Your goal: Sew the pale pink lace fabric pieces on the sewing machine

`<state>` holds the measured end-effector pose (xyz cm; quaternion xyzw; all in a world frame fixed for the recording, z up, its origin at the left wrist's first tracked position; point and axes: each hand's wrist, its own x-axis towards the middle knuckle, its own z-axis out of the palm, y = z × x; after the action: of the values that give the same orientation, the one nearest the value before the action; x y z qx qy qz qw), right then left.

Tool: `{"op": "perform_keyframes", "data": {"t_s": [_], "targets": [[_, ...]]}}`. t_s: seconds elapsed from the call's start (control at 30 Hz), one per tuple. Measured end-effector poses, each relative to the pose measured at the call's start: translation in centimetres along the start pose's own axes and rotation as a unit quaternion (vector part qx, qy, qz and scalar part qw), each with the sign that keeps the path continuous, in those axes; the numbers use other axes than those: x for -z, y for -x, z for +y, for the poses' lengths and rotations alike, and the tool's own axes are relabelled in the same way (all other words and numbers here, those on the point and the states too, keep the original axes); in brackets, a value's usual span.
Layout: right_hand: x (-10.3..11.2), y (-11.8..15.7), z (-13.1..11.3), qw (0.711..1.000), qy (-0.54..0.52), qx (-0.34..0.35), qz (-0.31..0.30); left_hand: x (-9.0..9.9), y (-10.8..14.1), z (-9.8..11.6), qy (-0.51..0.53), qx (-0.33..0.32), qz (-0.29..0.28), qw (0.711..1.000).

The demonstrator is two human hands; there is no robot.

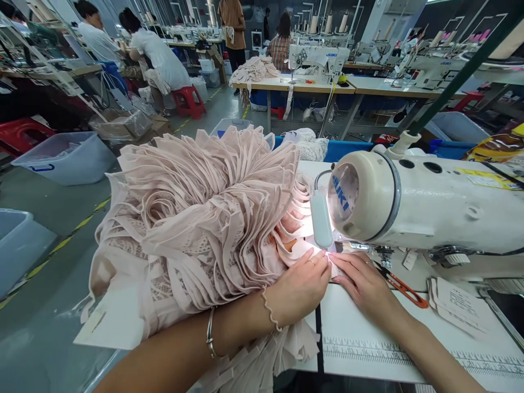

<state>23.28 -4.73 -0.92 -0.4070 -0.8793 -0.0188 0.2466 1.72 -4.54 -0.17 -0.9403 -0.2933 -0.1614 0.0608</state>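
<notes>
At the lower edge of the frame, slightly right of the middle, pale pink strips (262, 360) hang below the left forearm. A printed ruler (368, 349) runs along the front of the white table (347, 319), lower right. Just right of centre, the left hand (305, 286) has its fingers bent and gathered close, tips down on a pink cloth piece (303, 249); its thumb is hard to see, so I cannot tell whether it pinches the cloth. The right hand (362, 278) lies beside it, fingers stretched nearly straight, thumb a little apart, tips touching the cloth and closed around nothing. Orange-handled scissors (405, 289) lie near the right hand, with paper slips (456, 308) farther right. The cloth lies below a small lit lamp (321, 218) and the rounded end of the sewing machine (442, 202). A large heap of pink lace garments (196, 218) fills the centre left. Beyond, a clear tub (65, 158) sits at left, a red stool (188, 102) upper left, and another white machine (315, 60) at upper centre
</notes>
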Motion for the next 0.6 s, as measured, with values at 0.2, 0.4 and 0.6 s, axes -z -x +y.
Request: {"op": "perform_keyframes", "data": {"t_s": [0.2,0.4,0.6], "targets": [[-0.4,-1.4,-1.4,0.983,0.180,0.028,0.008,1.4,-0.3,-0.3,0.041,0.105,-0.030,0.993],[-0.1,-1.5,-1.2,0.969,0.238,0.065,-0.008,-0.1,-0.9,0.2,-0.005,0.008,0.000,1.000],[-0.5,-0.9,0.2,0.978,0.196,-0.018,-0.073,-1.1,-1.0,0.8,-0.081,-0.015,0.043,0.996]]}}
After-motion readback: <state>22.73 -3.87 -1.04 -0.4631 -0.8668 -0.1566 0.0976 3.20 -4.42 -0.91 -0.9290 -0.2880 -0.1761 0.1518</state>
